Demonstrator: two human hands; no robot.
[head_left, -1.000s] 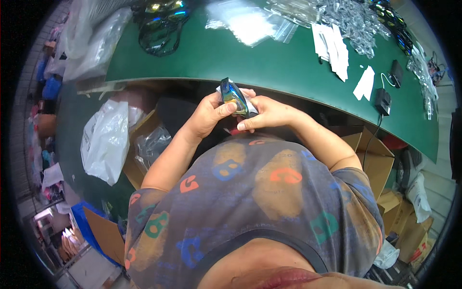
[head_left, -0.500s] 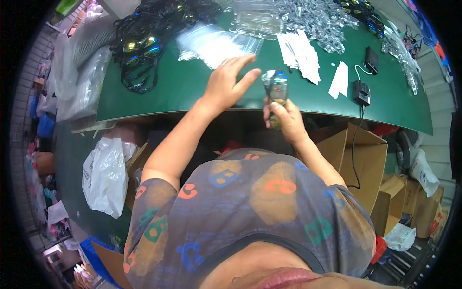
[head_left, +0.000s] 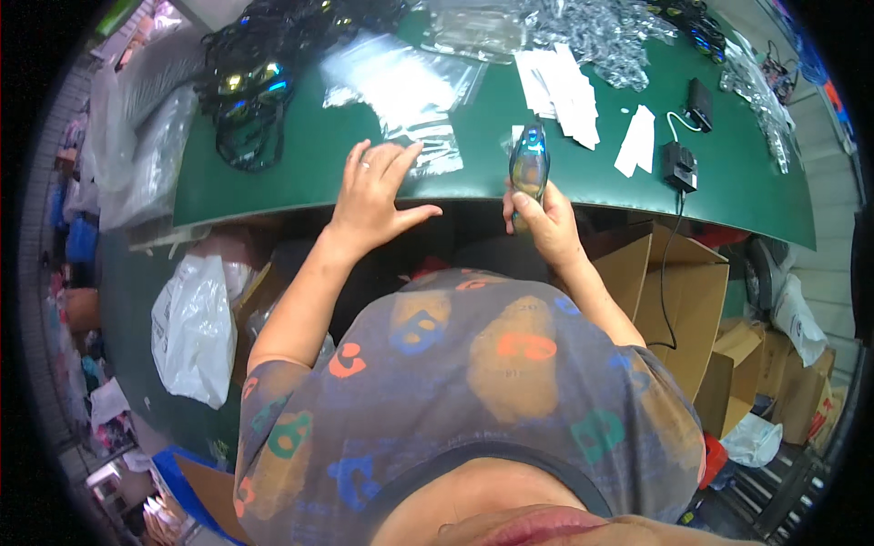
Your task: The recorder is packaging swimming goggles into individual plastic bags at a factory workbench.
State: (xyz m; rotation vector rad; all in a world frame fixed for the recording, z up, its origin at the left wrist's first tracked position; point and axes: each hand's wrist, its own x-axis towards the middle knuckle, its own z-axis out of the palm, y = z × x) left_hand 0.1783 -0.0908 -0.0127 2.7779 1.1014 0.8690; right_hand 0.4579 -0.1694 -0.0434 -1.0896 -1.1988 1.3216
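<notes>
Swimming goggles [head_left: 529,171] with dark, shiny lenses stand lengthwise in my right hand [head_left: 549,225], near the table's front edge. My thumb lies across their near end, and the other fingers are mostly hidden behind them. My left hand [head_left: 375,197] is spread, thumb out to the right, holding nothing. Its fingertips reach a clear plastic bag [head_left: 439,153] that juts from a loose pile of clear bags [head_left: 387,75]; whether they press on it I cannot tell.
Tangled black goggles [head_left: 250,100] lie left on the green table [head_left: 305,177]. White paper slips [head_left: 569,96] and a heap of clear plastic pieces [head_left: 601,41] sit right of centre. A black charger [head_left: 680,166] trails a cable over the edge, past a cardboard box [head_left: 674,300].
My left hand has moved left and nearer to me. One clear bag now extends from the pile towards the front edge. In my right hand the goggles have turned slightly and stand more upright.
</notes>
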